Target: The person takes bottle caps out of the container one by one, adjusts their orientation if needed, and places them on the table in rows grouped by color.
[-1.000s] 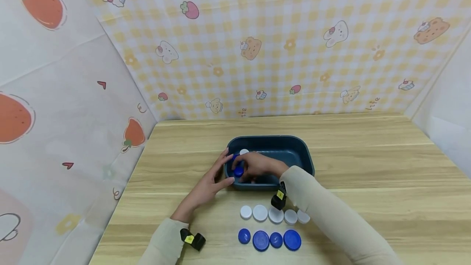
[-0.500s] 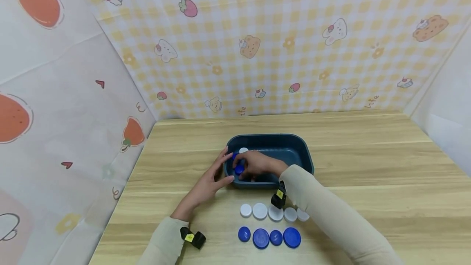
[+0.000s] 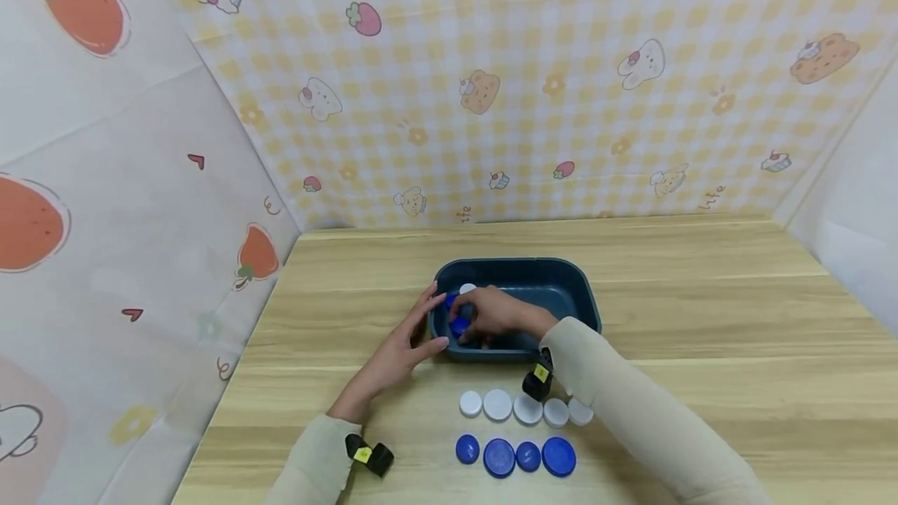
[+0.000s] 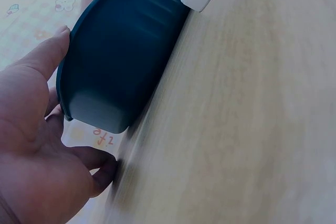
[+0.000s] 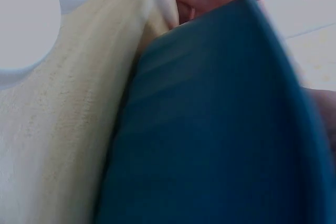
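A dark blue-green plastic bin (image 3: 561, 302) sits on the wooden table. Spread and fairly straight, the fingers of my left hand (image 3: 393, 349) rest against its left end, with the thumb touching the rim (image 4: 64, 77) in the left wrist view. My right hand (image 3: 494, 310) reaches down into the bin's left part and pinches a blue bottle cap (image 3: 459, 326) between thumb and fingers. Just beyond lie another blue cap (image 3: 450, 301) and a white cap (image 3: 467, 288), both partly covered by the hand. In the right wrist view the bin's wall (image 5: 199, 119) hides the right fingers.
Nearer than the bin, a row of several white caps (image 3: 497, 405) lies on the table (image 3: 701, 318), its right end partly covered by the right sleeve (image 3: 624, 396). Closer still is a row of several blue caps (image 3: 500, 458). Patterned cloth (image 3: 449, 61) hangs behind.
The right hand and its blue cap have shifted very slightly right inside the bin. Left hand, bin and both rows of caps stay in place.
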`<action>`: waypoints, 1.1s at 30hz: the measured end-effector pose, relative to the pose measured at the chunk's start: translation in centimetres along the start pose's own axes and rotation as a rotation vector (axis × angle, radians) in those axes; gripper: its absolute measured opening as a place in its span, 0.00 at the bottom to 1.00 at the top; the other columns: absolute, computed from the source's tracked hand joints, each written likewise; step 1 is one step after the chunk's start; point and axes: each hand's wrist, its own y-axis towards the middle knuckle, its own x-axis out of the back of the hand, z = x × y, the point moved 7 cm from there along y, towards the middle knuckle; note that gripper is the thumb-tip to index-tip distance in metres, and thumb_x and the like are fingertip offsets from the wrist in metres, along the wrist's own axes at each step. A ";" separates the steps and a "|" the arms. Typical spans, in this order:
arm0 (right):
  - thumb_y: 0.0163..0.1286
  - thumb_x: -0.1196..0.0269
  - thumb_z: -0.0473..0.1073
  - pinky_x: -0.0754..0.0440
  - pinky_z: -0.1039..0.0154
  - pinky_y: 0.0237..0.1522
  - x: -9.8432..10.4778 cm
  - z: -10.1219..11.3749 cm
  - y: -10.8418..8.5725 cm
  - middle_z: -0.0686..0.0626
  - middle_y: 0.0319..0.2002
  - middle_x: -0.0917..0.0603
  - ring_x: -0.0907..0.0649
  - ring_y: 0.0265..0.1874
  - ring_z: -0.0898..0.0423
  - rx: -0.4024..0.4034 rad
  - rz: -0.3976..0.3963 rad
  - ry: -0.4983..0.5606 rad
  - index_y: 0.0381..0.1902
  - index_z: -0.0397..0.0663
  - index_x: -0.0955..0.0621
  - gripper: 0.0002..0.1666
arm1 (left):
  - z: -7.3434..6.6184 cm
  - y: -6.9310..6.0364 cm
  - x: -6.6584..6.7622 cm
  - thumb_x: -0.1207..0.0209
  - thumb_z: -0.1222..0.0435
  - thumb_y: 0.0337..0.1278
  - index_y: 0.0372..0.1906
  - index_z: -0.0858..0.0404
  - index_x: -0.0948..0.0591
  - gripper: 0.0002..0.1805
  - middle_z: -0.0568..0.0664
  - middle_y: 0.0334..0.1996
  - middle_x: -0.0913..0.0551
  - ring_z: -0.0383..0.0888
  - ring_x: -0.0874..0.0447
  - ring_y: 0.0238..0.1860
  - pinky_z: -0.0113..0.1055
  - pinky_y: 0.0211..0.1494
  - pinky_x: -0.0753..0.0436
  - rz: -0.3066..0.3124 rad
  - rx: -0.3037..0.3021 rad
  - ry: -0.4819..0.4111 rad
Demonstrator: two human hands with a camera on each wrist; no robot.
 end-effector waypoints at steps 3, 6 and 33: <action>0.64 0.34 0.37 0.19 0.62 0.25 0.6 0.7 -1.0 0.49 0.26 0.19 0.18 0.17 0.54 0.032 0.008 -0.042 0.50 0.49 0.21 0.16 | 0.1 0.0 0.0 0.45 0.65 0.67 0.74 0.61 0.43 0.34 0.50 0.76 0.58 0.51 0.61 0.74 0.55 0.71 0.53 0.000 0.005 0.000; 0.64 0.34 0.40 0.19 0.62 0.25 1.6 1.5 -2.5 0.50 0.24 0.20 0.19 0.17 0.55 0.076 0.011 -0.101 0.50 0.52 0.21 0.16 | 0.0 0.0 0.1 0.45 0.65 0.67 0.74 0.61 0.43 0.34 0.50 0.76 0.58 0.52 0.61 0.74 0.55 0.71 0.53 -0.003 0.003 0.002; 0.63 0.33 0.47 0.25 0.68 0.19 1.5 -0.5 -17.4 0.61 0.22 0.21 0.22 0.18 0.64 0.198 -0.024 -0.024 0.50 0.56 0.20 0.17 | -0.2 0.2 0.1 0.43 0.63 0.66 0.74 0.58 0.42 0.34 0.48 0.76 0.56 0.48 0.60 0.74 0.53 0.71 0.51 -0.016 0.015 0.055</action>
